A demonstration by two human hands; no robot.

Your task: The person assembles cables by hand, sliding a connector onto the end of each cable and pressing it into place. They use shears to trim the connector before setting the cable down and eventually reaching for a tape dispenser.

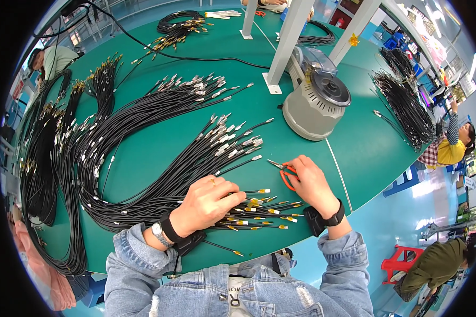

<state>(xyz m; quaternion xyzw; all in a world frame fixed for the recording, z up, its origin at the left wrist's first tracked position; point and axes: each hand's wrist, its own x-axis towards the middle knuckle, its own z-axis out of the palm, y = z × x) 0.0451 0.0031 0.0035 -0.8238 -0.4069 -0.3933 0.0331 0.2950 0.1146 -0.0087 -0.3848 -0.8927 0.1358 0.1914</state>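
Observation:
My left hand [205, 205] is closed over the near bundle of black cables [153, 195], thumb and forefinger pinched together. From its fingertips one black cable [256, 192] runs to the right, with a small pale and yellow end. More cable ends [254, 210], brass-coloured with yellow and white tags, fan out beneath that hand. In my right hand [313, 182] are small scissors [286, 177] with orange handles, their metal tips pointing left towards the cables. The fingers curl around the handles. White-tagged connector ends [230, 142] lie beyond my left hand.
A grey round tape dispenser [314, 100] stands beyond my right hand, near a metal post [285, 45]. Other cable bundles [407, 100] lie at the right and left of the green table [264, 243]. A red stool [399, 261] and other people are around.

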